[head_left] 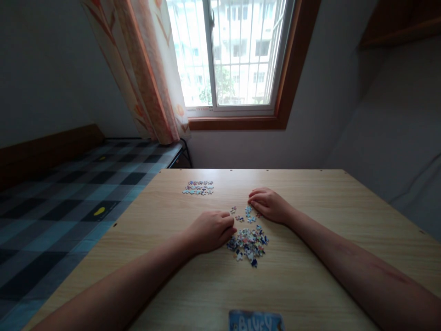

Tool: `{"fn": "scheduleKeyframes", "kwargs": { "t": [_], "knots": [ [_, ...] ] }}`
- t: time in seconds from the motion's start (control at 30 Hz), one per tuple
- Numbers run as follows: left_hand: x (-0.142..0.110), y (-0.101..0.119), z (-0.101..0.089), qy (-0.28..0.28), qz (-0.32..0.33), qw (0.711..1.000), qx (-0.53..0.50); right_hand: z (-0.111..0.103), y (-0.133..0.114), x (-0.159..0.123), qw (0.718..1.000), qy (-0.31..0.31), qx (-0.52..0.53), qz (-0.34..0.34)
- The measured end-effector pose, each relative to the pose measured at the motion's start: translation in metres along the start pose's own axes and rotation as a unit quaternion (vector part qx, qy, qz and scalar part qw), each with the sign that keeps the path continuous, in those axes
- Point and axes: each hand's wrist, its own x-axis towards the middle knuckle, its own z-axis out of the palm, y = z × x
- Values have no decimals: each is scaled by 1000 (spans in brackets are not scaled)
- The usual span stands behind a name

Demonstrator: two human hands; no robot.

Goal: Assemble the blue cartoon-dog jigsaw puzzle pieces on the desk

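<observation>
A loose pile of jigsaw puzzle pieces (248, 243) lies mid-table between my arms. My left hand (214, 230) rests at the pile's left edge, fingers curled; whether a piece is under the fingertips is hidden. Beyond the pile, my right hand (268, 203) lies low over the table with its fingers bent together, and what they hold, if anything, does not show. Close to its fingers are a few separate light-blue puzzle pieces (251, 219). Farther back on the left, several puzzle pieces (199, 188) are laid out in short rows.
The wooden table (155, 216) has a blue box marked "BLUEY" (256, 321) at its near edge. A bed with a checked cover (79, 197) stands to the left. Behind the table are a curtain (148, 78) and a barred window (241, 59).
</observation>
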Motion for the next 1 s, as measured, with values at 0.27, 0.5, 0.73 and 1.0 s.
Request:
{"fn": "scheduleKeyframes", "kwargs": {
  "t": [0.27,0.5,0.73,1.0],
  "knots": [
    [0,-1,3,13,-2,1000,3,2,4,-2,1000,3,6,5],
    [0,-1,2,11,-1,1000,4,2,3,-1,1000,-1,11,7],
    [0,0,1,15,-4,1000,4,2,4,-1,1000,2,10,14],
    [-1,-3,5,31,-16,999,-25,1,3,-1,1000,2,12,16]
  ]
}}
